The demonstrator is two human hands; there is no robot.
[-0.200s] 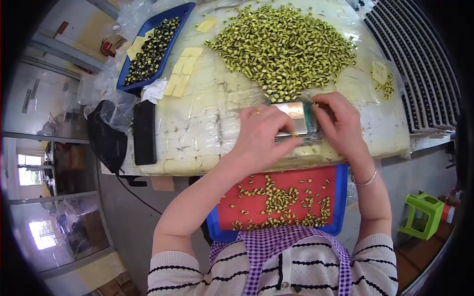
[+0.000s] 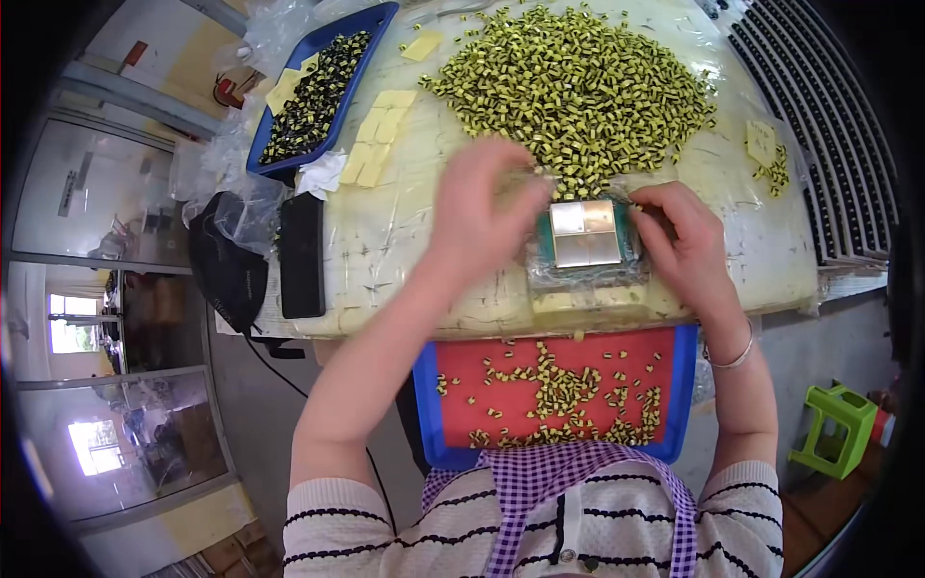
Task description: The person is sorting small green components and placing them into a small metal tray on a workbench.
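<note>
Small metal block point(image 2: 583, 234) between both hands, right fingers point(image 2: 655, 223) apparently gripping its edge, left fingers point(image 2: 511, 197) loose above.

Tight room around our hands at the desk edge

Ahead of us the big heap of small yellow-and-black parts point(image 2: 578, 87) blocks the far desk point(image 2: 405, 250). Between our hands sits the shiny square metal plate on its green base point(image 2: 583, 234). To the left, bare plastic-covered desk lies open up to the flat black rectangular slab point(image 2: 302, 255) and the pale yellow square pads point(image 2: 378, 135); the long blue tray of dark parts point(image 2: 318, 87) closes the far left corner.
</note>
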